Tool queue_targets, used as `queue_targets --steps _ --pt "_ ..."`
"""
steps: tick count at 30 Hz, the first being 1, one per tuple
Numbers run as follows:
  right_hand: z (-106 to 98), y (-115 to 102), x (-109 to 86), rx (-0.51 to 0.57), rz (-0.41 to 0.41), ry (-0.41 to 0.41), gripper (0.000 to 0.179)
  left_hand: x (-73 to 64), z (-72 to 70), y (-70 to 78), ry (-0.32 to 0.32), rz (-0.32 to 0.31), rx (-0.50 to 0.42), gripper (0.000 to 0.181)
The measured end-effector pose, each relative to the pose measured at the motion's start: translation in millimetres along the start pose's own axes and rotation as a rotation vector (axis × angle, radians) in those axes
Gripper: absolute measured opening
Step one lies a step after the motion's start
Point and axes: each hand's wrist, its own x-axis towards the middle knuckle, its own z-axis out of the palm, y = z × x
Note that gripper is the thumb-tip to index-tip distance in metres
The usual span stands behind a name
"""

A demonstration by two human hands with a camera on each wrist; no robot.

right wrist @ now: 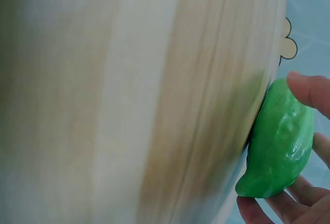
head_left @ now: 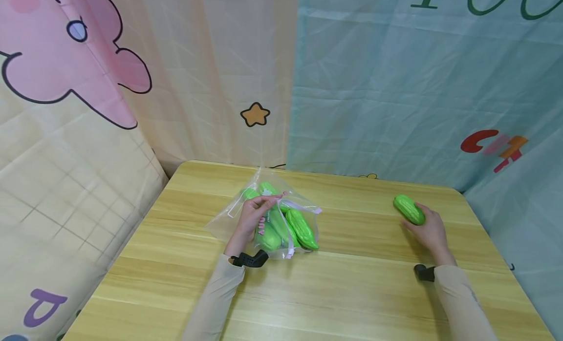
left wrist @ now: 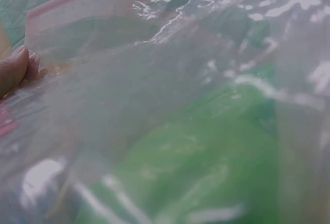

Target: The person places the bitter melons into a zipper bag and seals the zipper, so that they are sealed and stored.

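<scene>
My left hand (head_left: 256, 215) pinches the edge of a clear plastic zip bag (head_left: 226, 224) between thumb and fingers. Inside the bag lie several glossy green vegetables, among them a ridged bitter melon (head_left: 301, 228) near its mouth. The left wrist view is mostly filled by the bag's film (left wrist: 103, 90), with a green shape behind it and the thumb (left wrist: 13, 72) at the left edge. Far to the right, my right hand (head_left: 433, 233) grips another bitter melon (head_left: 409, 210). Its bumpy skin and pointed end show in the right wrist view, thumb on one side, fingers on the other.
Both hands are over a wood-grain table (head_left: 343, 287), whose back edge runs along a printed curtain (head_left: 374, 101). Another curtain (head_left: 83, 184) hangs by the table's left side. Black wrist cameras (head_left: 250, 259) are strapped to both wrists.
</scene>
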Motion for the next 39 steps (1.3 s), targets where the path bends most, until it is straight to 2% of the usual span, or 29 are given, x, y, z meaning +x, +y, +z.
queue_targets --steps 7,14,22,31,39 --pt "-0.4 -1.3 -3.0 -0.002 -0.003 0.000 0.062 -0.4 -0.8 0.8 0.003 -0.014 0.002 0.012" --pt "0.4 -5.0 -6.9 0.004 0.005 -0.028 0.062 0.2 -0.2 0.0 0.011 -0.001 0.007 0.011" --pt "4.1 -7.5 -12.5 0.008 -0.033 -0.030 0.059 -0.8 0.0 0.6 0.012 -0.003 0.004 0.012" --pt "7.9 -24.0 -24.5 0.068 -0.058 0.002 0.055 -1.2 -0.1 3.2 0.006 -0.030 0.007 0.014" --pt "14.3 -39.0 -34.2 0.123 -0.073 -0.030 0.052 -0.9 0.0 2.1 0.017 -0.021 0.014 0.012"
